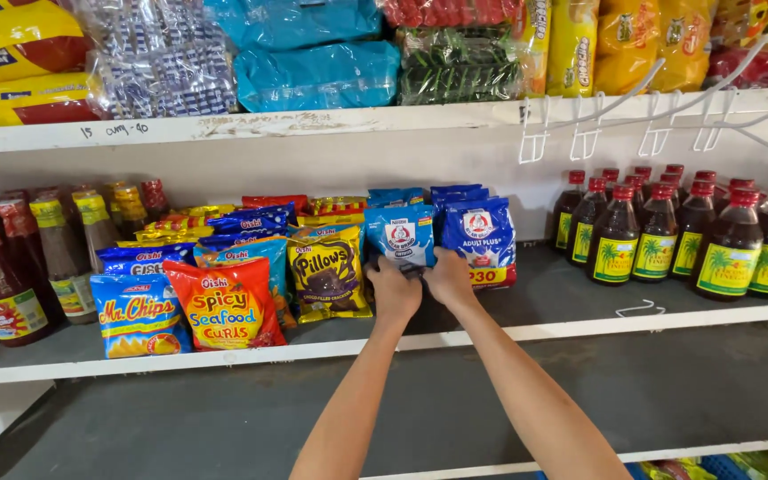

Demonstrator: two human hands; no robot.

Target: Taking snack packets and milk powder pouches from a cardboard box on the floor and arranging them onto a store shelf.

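Reaching into a grey store shelf (580,293), a person's left hand (395,289) and right hand (449,277) met side by side at the lower edge of a light blue milk-powder pouch (399,233) that stood upright at the middle of the shelf. Each grip was curled onto the bottom of that pouch, fingers pressed against it; whether the fingertips pinched the foil could not be told, as the backs of the hands hid them.

Touching the pouch just right of the grip stood a darker blue pouch (480,238) of the same kind, with more blue pouches ranked behind both; their number could not be counted.

Just left of the grip stood a yellow snack bag (326,271). Farther left came an orange-red snack bag (226,307) and a blue-and-yellow chip bag (138,313) at the shelf's front edge, with further bags overlapping behind them.

Well to the right of the grip, dark sauce bottles (668,236) with red caps and yellow-green labels stood in rows, at least fifteen caps showing. Far to the left stood brown and red condiment bottles (11,267), about seven in view.

Above the grip, an upper shelf (313,124) carried two blue wrapped packs (313,76), bundles of small sachets and yellow packets. Five white wire hooks (660,124) hung from its front edge, up and to the right of the hands.
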